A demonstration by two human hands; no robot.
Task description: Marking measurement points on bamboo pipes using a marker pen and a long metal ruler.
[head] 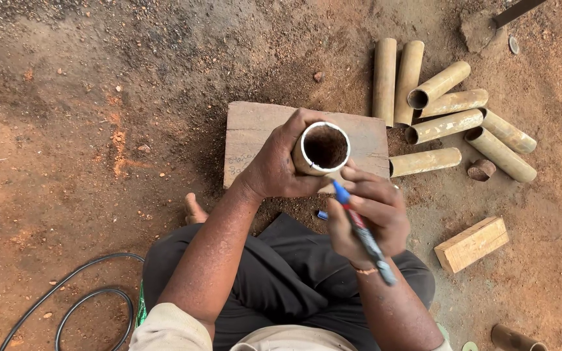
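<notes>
Soft, even daylight fills the head view, with no glare and no hard-edged shadows. The reddish dirt ground (66, 130) is evenly lit, darker only in a sooty patch near the top. Faint shade gathers under the left hand (278, 162) and inside the open tube (323, 148). Focus is sharp at centre; the marker (362, 233) is slightly blurred, and the edges bend a little

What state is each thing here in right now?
Left hand: gripping the bamboo tube, open end up.
Right hand: holding the blue marker, uncapped, tip near the tube.
Bamboo pieces: lying loose on the dirt.
Wooden board: flat on the ground.
Wooden block: lying apart.
</notes>
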